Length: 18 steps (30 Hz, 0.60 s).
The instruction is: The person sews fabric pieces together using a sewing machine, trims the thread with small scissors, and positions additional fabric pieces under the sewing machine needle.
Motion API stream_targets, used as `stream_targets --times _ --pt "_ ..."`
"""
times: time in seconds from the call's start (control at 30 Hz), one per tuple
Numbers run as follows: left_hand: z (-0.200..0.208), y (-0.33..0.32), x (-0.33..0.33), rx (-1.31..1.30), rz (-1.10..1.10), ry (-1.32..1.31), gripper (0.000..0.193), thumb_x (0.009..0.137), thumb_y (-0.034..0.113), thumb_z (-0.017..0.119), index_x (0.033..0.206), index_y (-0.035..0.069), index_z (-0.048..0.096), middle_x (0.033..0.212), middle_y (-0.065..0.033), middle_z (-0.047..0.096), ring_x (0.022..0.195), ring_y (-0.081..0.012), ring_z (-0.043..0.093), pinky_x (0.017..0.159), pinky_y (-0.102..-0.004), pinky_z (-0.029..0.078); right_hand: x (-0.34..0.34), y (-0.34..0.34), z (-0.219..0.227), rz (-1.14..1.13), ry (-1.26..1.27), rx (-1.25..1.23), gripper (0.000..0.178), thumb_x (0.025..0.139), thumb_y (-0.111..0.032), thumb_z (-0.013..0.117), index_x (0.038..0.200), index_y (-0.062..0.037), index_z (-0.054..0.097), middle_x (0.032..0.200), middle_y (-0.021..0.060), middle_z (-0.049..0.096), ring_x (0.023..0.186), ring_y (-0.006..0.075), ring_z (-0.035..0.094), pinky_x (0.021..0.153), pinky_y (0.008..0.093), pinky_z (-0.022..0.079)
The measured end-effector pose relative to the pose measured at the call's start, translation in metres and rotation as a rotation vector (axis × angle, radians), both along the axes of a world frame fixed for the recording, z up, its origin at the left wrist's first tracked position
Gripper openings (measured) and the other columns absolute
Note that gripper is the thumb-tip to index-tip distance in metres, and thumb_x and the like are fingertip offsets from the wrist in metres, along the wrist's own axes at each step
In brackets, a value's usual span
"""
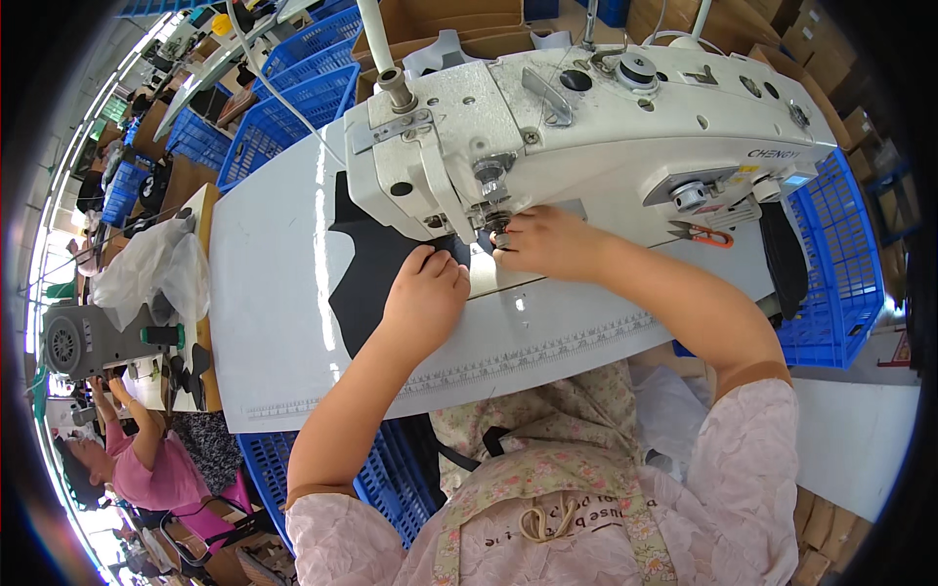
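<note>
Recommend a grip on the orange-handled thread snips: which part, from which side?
Probably pinch the orange handle of the thread snips from the near right: they lie flat, blades pointing left and handle end rightward, while the white sewing machine rises along their far side.

Top: pale pink, crinkled fabric, bottom of the frame; dark lettering across the chest [596, 552]. Left sleeve [342, 537], lower left of centre, and right sleeve [747, 449], lower right: short, loose. Apron [537, 476]: cream floral print, pink and green, broad straps. Cord [534, 525]: beige, looped, bottom centre. Forearms [674, 298]: bare.
</note>
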State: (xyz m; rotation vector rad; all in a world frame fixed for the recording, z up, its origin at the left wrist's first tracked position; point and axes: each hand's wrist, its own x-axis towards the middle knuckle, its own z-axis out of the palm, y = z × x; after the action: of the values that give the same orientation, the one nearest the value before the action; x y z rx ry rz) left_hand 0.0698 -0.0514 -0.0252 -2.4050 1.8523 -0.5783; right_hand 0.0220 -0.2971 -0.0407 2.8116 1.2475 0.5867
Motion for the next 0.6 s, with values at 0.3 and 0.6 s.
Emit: stream_targets --times 0.3,0.6 --pt "-0.004 -0.005 -0.002 0.013 0.021 -0.033 0.022 0.074 0.012 0.058 0.093 0.003 0.066 0.092 -0.0059 0.065 0.099 -0.0199 0.059 0.100 -0.0386 0.040 0.000 0.011 -0.007 -0.061 -0.092 0.052 0.009 0.075 -0.015 0.060 0.084 -0.0129 0.063 0.084 -0.0030 0.060 0.095 0.0157 0.057 0.085 0.0310 0.047" --pt "-0.008 -0.011 0.000 0.006 0.048 -0.040 0.023 0.074 0.012 0.057 0.093 0.000 0.065 0.091 -0.0081 0.065 0.097 -0.0211 0.059 0.099 -0.0383 0.039 -0.002 0.024 -0.008 -0.160 -0.195 0.021 0.003 0.073 -0.015 0.061 0.075 -0.0127 0.062 0.079 -0.0011 0.063 0.087 0.0174 0.059 0.083 0.0318 0.047"
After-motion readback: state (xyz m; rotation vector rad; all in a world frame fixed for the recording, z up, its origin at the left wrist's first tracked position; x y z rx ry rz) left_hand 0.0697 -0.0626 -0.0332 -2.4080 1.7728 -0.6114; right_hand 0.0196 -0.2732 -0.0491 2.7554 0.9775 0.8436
